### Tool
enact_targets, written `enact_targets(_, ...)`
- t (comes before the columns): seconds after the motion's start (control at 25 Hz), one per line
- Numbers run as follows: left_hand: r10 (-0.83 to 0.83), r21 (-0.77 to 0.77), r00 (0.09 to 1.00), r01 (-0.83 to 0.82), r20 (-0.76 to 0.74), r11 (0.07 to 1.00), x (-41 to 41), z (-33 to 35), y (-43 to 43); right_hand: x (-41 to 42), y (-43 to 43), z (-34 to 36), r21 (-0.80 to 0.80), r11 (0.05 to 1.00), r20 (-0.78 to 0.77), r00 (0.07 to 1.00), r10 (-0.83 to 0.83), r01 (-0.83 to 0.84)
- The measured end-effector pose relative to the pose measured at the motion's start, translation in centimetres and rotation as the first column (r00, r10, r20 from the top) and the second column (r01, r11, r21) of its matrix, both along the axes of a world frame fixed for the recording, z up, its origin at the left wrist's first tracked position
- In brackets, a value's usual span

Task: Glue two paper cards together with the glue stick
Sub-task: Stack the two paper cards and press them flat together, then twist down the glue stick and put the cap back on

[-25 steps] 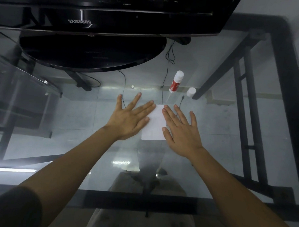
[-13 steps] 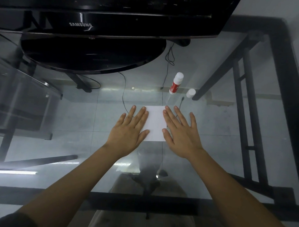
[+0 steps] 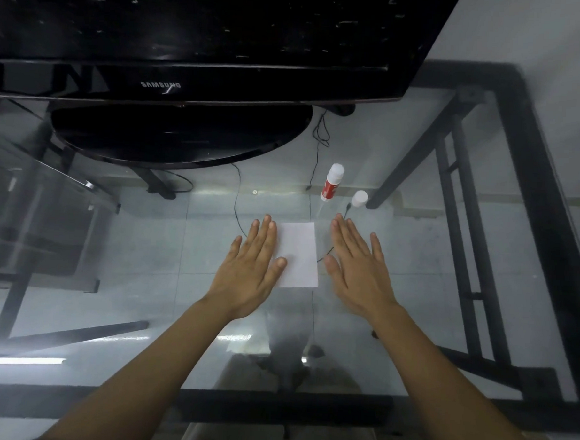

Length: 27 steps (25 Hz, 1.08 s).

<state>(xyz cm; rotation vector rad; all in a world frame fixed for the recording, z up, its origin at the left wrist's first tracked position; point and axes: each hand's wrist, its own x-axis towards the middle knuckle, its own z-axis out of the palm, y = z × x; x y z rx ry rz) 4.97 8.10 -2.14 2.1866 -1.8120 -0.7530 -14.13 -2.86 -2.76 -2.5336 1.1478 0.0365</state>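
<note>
A white paper card (image 3: 298,253) lies flat near the middle of the glass bench (image 3: 411,291). Only one card shows from above; whether a second one lies under it cannot be told.

The left hand (image 3: 250,271) is flat and open, palm down, fingers together. Its thumb and the side of its first finger rest on the left edge of the card. It grips nothing.

The right hand (image 3: 356,269) is flat and open too, palm down. It sits just beside the right edge of the card and holds nothing. It looks a bit blurry, so it is hard to say if it touches the glass.

The glue stick (image 3: 332,182) stands a little tilted toward the far edge of the bench, behind the card. It has a white top and a red label, but the words on it are too small to read. Its white cap (image 3: 359,198) stands just to its right.

A big black screen (image 3: 196,42) stands at the far left of the bench. White letters on its frame say "SAMSUNG".
</note>
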Motion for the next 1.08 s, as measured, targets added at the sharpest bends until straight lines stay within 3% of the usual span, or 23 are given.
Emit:
enact_targets(0.16,0.082,-0.133,0.99,-0.098,-0.118,0.986,-0.4,1.4,-3.7,-1.2,-0.5,-0.9,-0.02,0.989,-0.051,0.988,-0.146,0.145)
enact_targets(0.36,0.229,-0.25,0.929,-0.305,-0.292,0.919,-1.0,2.0,-10.8,-1.4,-0.5,-1.8,-0.058,0.981,-0.094,0.977,-0.192,0.187)
enact_targets(0.64,0.246,-0.205,0.883,-0.348,-0.401,0.915,-2.7,1.2,-14.5,-1.6,-0.6,-2.1,-0.074,0.982,-0.087,0.98,-0.18,0.174)
enact_targets(0.72,0.252,-0.149,0.817,-0.376,-0.518,0.914,-2.4,2.0,-13.6,-1.7,-0.7,-2.1,-0.009,0.984,-0.04,0.983,-0.177,0.176)
enact_targets(0.8,0.236,-0.053,0.713,-0.358,-0.66,0.932,-1.8,3.5,-12.0,-2.0,-1.2,-1.5,0.153,0.967,0.078,0.973,-0.218,0.205)
enact_targets(0.88,0.259,0.023,0.609,-0.366,-0.75,0.93,-1.3,5.1,-10.1,-1.8,-1.9,0.2,0.297,0.917,0.276,0.895,-0.35,0.267)
enact_targets(0.96,0.281,0.027,0.576,-0.409,-0.768,0.912,-1.0,6.4,-8.4,-1.2,-2.7,2.7,0.419,0.832,0.453,0.71,-0.539,0.364)
enact_targets(1.04,0.285,0.024,0.578,-0.416,-0.765,0.909,-1.0,7.4,-7.3,0.0,-3.3,5.5,0.629,0.688,0.459,0.542,-0.704,0.361)
enact_targets(1.08,0.282,0.019,0.582,-0.416,-0.763,0.909,-1.0,7.7,-6.8,0.7,-3.6,6.7,0.699,0.634,0.423,0.522,-0.74,0.332)
